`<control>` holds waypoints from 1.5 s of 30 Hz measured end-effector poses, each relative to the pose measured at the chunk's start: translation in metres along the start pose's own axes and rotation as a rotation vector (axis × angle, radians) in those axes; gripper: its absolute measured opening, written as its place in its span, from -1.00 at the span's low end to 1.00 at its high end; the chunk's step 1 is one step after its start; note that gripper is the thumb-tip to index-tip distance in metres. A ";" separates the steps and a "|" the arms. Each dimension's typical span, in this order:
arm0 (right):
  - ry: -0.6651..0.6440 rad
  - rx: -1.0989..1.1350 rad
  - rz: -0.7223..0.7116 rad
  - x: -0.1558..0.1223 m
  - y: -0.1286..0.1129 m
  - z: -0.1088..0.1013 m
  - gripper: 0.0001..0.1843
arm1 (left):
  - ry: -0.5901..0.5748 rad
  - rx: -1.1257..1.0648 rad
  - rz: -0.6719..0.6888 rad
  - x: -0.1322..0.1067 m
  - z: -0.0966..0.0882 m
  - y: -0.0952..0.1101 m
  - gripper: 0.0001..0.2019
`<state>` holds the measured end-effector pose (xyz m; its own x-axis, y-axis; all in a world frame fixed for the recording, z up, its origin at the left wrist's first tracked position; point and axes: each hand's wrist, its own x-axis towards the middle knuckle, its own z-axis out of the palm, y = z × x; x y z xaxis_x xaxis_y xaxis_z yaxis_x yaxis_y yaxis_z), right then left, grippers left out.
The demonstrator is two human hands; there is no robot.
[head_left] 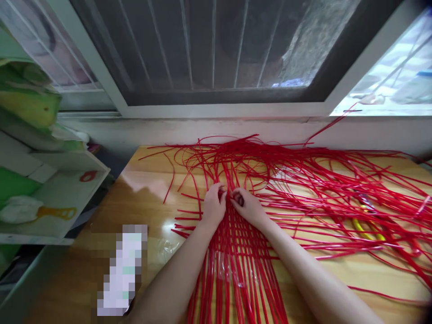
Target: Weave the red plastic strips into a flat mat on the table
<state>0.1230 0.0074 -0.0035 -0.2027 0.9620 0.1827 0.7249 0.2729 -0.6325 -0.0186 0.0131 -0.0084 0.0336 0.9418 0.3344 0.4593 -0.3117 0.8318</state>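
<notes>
A lattice of woven red strips (236,238) lies flat on the wooden table, its long strips running toward me and away. At its far end my left hand (215,202) is closed, thumb and fingers pinching at the red strips. Close beside it on the right, my right hand (248,206) has curled fingers, also pinching among the strips. The exact strips between the fingertips are too small to tell apart. Short strip ends (187,218) stick out to the left of the weave. Clear tape (224,267) appears to cross the near part of the strips.
Loose red strips (324,180) are heaped along the back and right of the table (84,265). Yellow-handled pliers or scissors (362,229) lie partly under them. A blurred-out pale object (123,270) rests at left. A white shelf (57,193) stands beyond; a window frame (222,109) borders the back.
</notes>
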 end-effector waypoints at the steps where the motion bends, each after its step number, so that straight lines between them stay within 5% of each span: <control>1: 0.007 0.020 0.000 -0.001 -0.001 0.000 -0.84 | 0.016 -0.007 0.001 0.000 -0.001 0.000 -0.77; 18: -0.222 -0.005 -0.091 0.014 -0.013 -0.013 -0.47 | 0.147 -0.320 -0.114 0.009 -0.014 0.000 -0.76; 30: -0.055 -0.042 -0.191 0.005 -0.021 0.003 -0.82 | 0.201 -0.339 -0.157 -0.012 -0.012 -0.005 -0.81; 38: -0.022 0.046 -0.147 -0.001 -0.016 -0.001 -0.51 | 0.211 -0.437 -0.191 -0.008 -0.015 -0.006 -0.82; 45: -0.009 -0.043 -0.209 0.005 -0.014 0.004 -0.90 | 0.072 -0.329 -0.110 -0.009 -0.021 -0.003 -0.78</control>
<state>0.1088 0.0087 0.0032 -0.3571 0.8848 0.2995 0.6941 0.4659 -0.5487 -0.0391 0.0031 -0.0049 -0.0684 0.9643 0.2558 0.1460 -0.2439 0.9587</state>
